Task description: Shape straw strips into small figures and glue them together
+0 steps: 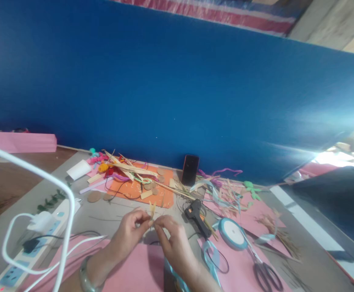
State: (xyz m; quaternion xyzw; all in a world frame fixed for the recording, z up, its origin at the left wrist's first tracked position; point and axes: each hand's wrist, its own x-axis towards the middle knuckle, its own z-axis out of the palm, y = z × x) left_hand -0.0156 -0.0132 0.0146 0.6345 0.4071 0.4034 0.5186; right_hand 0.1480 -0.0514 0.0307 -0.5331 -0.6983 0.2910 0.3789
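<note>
My left hand (131,230) and my right hand (172,239) meet low in the middle of the view, just above a pink sheet (137,267). Both pinch a small tan straw piece (152,211) that sticks up between the fingertips. A metal bangle (85,275) circles my left wrist. The fingers of both hands are closed on the piece.
A black glue gun (197,217), a light blue ribbon spool (232,233) and scissors (265,271) lie to the right. An orange sheet (165,198) with straw, cardboard discs and pipe cleaners sits behind. A phone (190,169) leans on the blue wall. A power strip (21,259) with white cables lies left.
</note>
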